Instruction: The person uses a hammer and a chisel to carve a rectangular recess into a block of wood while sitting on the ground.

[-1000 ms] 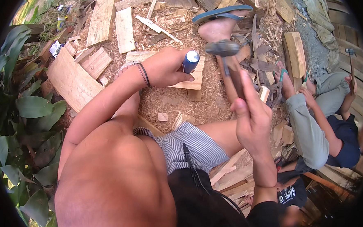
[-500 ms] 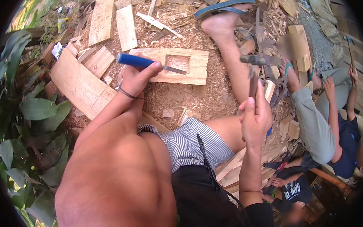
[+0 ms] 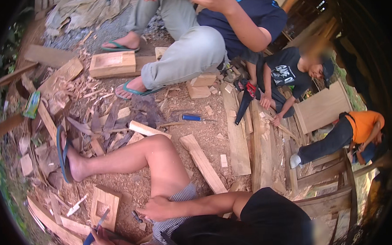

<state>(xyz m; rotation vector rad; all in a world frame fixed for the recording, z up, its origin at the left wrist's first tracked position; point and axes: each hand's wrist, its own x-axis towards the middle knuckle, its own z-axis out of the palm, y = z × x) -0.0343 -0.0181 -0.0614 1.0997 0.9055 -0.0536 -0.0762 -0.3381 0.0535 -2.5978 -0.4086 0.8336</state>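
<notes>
Where the right hand (image 3: 158, 208) extends: beside the shorts (image 3: 184, 193), fingers curled round a hammer (image 3: 136, 216)
Left hand (image 3: 107, 243): low, fingers gripping a chisel (image 3: 89, 240) slanted over the wooden block (image 3: 112, 205)

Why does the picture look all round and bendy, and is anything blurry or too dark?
Head view: the fisheye lens bends straight edges and leaves black corners; head view: a blurry patch sits near the head of a person in black; head view: the upper right is quite dark, but the chisel and block are clear enough to make out.
</notes>
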